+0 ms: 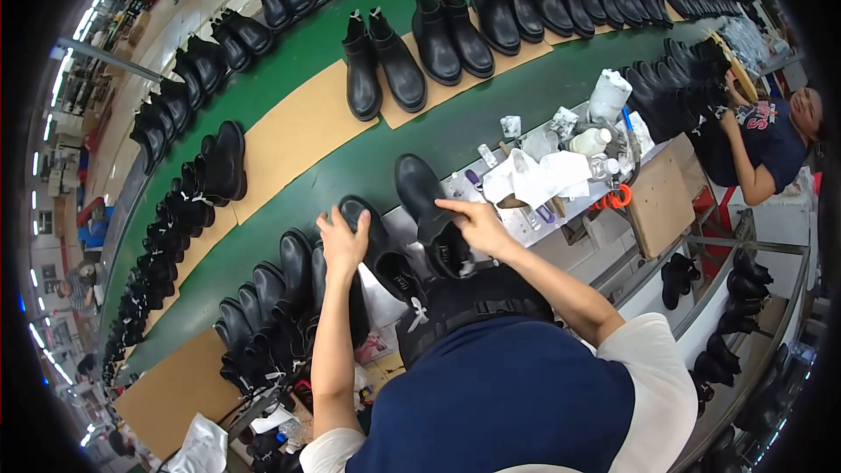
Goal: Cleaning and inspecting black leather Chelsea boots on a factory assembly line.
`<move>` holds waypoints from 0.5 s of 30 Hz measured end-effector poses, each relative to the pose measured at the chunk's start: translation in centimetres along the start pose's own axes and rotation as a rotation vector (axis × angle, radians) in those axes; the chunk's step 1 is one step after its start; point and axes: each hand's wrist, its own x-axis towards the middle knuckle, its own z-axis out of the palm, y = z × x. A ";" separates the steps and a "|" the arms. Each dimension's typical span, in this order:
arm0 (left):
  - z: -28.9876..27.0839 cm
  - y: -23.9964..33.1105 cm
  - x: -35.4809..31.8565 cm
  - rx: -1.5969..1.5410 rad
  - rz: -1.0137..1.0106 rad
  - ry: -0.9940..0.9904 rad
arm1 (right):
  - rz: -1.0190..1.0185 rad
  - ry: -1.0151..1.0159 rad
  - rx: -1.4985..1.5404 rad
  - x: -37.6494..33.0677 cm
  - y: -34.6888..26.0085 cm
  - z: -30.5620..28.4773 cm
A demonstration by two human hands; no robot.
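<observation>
Below, at the picture's centre, two black boots lay side by side at the near edge of a green belt (350, 166). The left hand (342, 241) rested on the left boot (372, 241), fingers curled over its toe. The right hand (477, 223) pressed the right boot (425, 201), fingers extended flat, seemingly not gripping. At three o'clock sat white cloth (539, 177) and bottles (591, 140). At eight o'clock stood more boots (263, 311).
</observation>
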 end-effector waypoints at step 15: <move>-5.1 6.9 -2.6 -2.184 0.373 -0.441 | -0.077 0.060 -0.140 2.4 1.2 -11.6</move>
